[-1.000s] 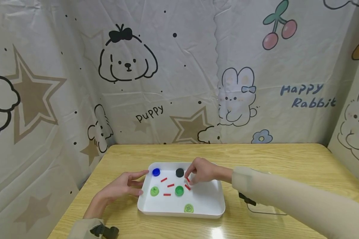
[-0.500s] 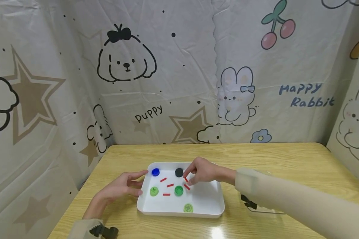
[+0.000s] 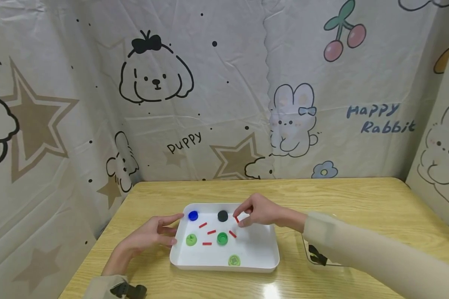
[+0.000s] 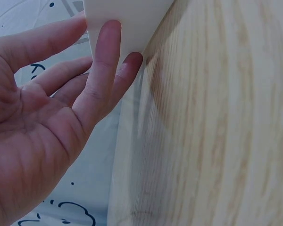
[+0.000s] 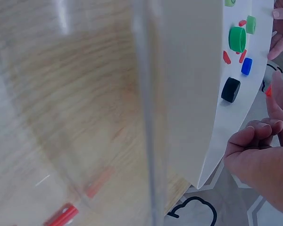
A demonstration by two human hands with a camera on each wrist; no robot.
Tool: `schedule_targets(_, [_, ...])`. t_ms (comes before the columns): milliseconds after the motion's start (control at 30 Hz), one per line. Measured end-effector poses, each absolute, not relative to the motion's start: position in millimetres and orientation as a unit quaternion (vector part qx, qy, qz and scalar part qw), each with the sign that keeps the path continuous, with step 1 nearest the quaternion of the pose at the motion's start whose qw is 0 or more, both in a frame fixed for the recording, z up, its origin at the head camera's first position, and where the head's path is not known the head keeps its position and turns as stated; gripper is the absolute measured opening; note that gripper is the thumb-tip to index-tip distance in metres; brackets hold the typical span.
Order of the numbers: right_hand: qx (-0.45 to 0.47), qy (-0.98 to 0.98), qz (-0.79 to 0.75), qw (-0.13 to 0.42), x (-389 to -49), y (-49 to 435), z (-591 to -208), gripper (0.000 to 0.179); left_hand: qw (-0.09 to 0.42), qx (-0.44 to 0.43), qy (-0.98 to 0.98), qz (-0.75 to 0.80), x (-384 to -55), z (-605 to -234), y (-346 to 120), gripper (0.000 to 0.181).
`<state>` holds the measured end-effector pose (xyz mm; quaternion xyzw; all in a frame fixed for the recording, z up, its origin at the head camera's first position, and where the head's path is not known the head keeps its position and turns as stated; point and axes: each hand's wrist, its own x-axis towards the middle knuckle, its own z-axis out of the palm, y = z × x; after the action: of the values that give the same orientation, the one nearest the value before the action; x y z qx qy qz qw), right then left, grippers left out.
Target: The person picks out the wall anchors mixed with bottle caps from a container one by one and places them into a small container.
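Note:
A white tray [image 3: 224, 268] on the table holds several bottle caps and short red sticks. Between the thumb and index finger of my right hand [image 3: 262, 210] a red stick [image 3: 237, 219] is pinched, over the tray's back right part. The black cap [image 3: 222, 216] is just left of these fingertips; the green cap [image 3: 222, 238] and a loose red stick [image 3: 233, 234] lie nearer. My left hand [image 4: 52, 108] touches the outside of the tray's left wall with extended, spread fingers. Toward that side are a blue cap [image 3: 193, 215] and a light green cap [image 3: 191, 239].
Partly hidden beneath my right forearm, a clear container [image 3: 305, 245] stands right of the tray; red pieces [image 5: 62, 215] show through it in the right wrist view. Another light green cap [image 3: 234, 260] lies by the tray's front wall. A printed curtain [image 3: 194, 83] hangs behind the table.
My right hand has risen slightly and shifted right with the red stick, away from the black cap. The left hand keeps its place at the tray, and the head view has turned a little.

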<state>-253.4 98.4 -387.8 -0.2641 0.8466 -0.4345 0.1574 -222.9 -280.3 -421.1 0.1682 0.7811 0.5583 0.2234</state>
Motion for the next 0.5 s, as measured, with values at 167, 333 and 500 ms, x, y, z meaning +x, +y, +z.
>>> schedule_targets(167, [-0.255,0.843,-0.446,0.157,-252.3,104.9,-388.8,0.025,0.225,0.168,0.78,0.559,-222.7,-421.1,-280.4,0.084])
schedule_targets(333, [-0.238,0.846,-0.45,0.158,-249.8,109.8,-386.2,0.024,0.226,0.17,0.78,0.559,-222.4,-421.5,-280.6,0.084])
schedule_targets(500, [-0.238,0.843,-0.457,0.158,-245.7,114.0,-382.5,0.023,0.223,0.166,0.783,0.556,-222.9,-421.8,-280.1,0.084])
